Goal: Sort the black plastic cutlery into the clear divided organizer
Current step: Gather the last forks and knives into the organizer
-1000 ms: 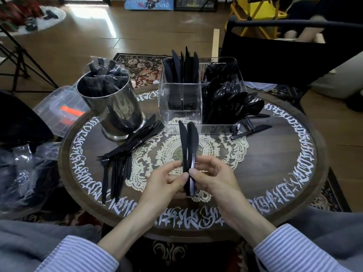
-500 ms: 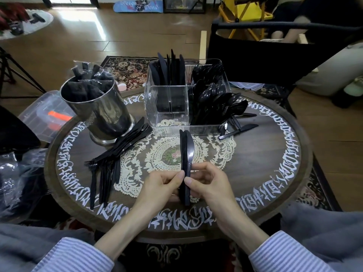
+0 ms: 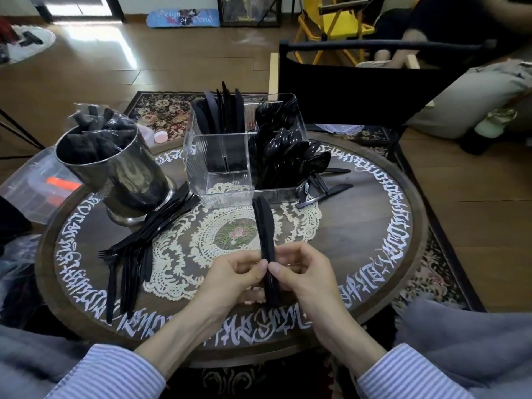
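Left hand point(image 3: 230, 276) and right hand point(image 3: 303, 273) both pinch one stack of black knives point(image 3: 266, 234), thumbs meeting at the handles, blades aligned and pointing away. Beyond the blade tips: clear organizer point(image 3: 218, 180), with knives upright in its left compartment and spoons point(image 3: 283, 151) in the right. Left of the grip: loose forks point(image 3: 135, 249) lying on the round table point(image 3: 374, 240), metal cup point(image 3: 121, 174) behind them.
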